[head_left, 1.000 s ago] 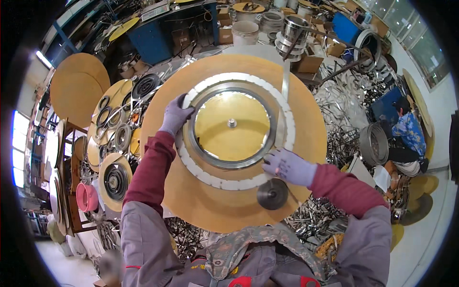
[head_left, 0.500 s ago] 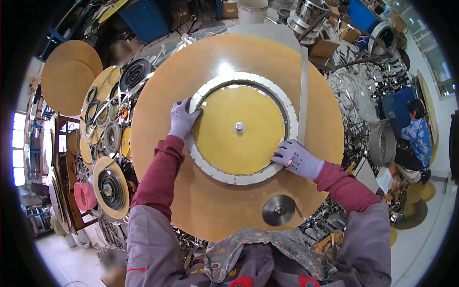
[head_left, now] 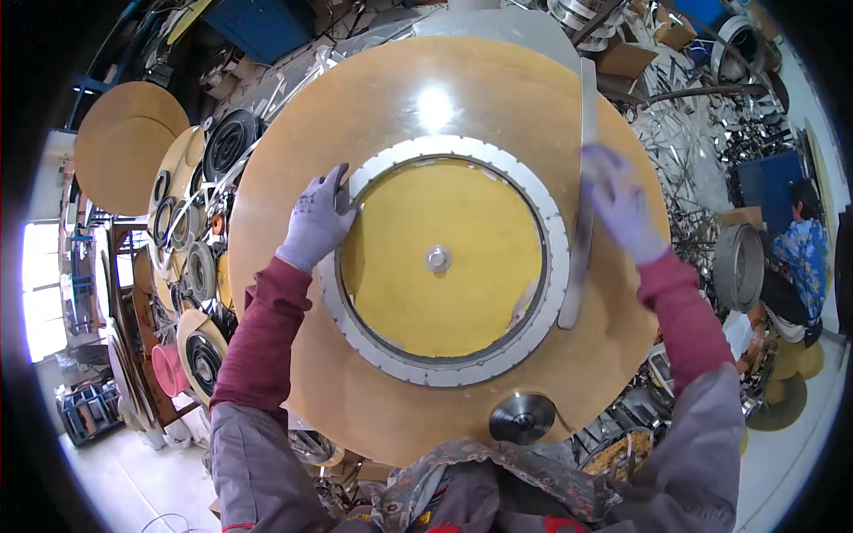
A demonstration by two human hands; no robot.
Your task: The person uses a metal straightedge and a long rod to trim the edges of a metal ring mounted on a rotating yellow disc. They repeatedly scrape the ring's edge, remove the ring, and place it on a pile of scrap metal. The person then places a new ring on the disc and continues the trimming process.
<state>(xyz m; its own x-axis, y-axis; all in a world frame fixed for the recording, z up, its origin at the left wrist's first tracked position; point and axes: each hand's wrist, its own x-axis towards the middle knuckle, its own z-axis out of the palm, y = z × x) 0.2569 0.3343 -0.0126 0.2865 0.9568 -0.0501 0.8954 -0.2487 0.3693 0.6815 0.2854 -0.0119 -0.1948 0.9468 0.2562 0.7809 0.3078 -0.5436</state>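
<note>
A grey-white ring (head_left: 553,266) with evenly spaced notches lies on a large round tan board. Inside it is a yellow disc (head_left: 400,302) with a metal bolt (head_left: 438,258) at its centre. My left hand (head_left: 318,220), in a pale lilac glove, is at the ring's left rim, thumb and fingers apart, the thumb against the edge. To the right of the ring, a long flat metal bar (head_left: 579,275) lies on the board. My gloved right hand (head_left: 622,202) is over or beside the bar; its fingers are smeared by motion, so contact is unclear.
The tan board (head_left: 293,355) carries a dark metal disc (head_left: 522,417) near its front edge. Black and grey rings (head_left: 233,147) are piled at the left, by a pink bucket (head_left: 169,369). Metal strips (head_left: 684,178) heap up at the right, where another person (head_left: 802,253) sits.
My right hand has left the ring's lower right rim and moved up and right to the bar. My left hand stays at the left rim, its thumb drawn back. The view has shifted.
</note>
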